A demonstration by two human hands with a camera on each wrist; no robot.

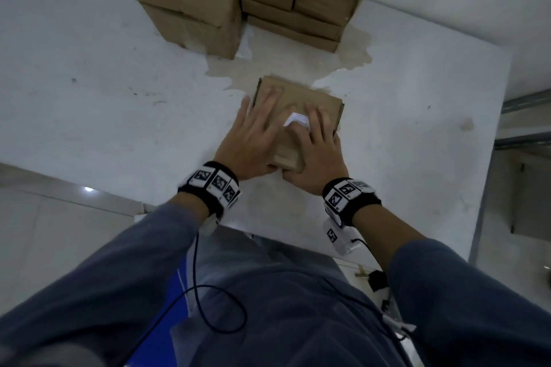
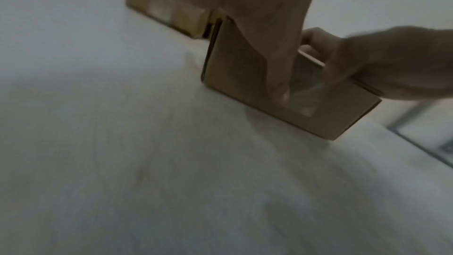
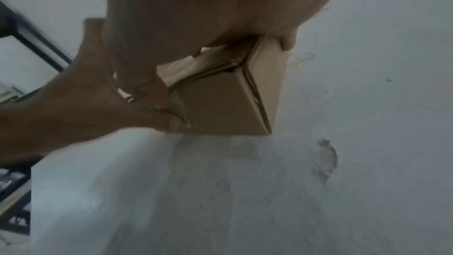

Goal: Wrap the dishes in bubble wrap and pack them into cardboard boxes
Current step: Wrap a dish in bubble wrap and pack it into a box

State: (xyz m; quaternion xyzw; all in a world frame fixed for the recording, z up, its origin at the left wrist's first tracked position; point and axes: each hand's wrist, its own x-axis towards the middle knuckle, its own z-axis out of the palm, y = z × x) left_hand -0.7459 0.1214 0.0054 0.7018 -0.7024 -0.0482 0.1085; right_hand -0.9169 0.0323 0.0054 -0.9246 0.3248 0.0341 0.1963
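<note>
A small brown cardboard box (image 1: 298, 101) stands closed on the white table (image 1: 119, 104). My left hand (image 1: 253, 134) lies on its top with fingers spread and straight, and its thumb (image 2: 277, 65) runs down the near face onto a strip of clear tape (image 2: 306, 92). My right hand (image 1: 319, 152) wraps over the box's near right edge, fingers on top across a white label (image 1: 296, 119), thumb on the near face. In the right wrist view the little finger (image 3: 289, 44) hooks over the side of the box (image 3: 220, 104). No dishes or bubble wrap show.
Several larger cardboard boxes (image 1: 190, 0) are stacked at the back of the table, just beyond the small box. A patch of peeled, stained surface (image 1: 343, 59) lies between them. The table's right edge (image 1: 492, 158) drops to a metal frame (image 1: 524, 140).
</note>
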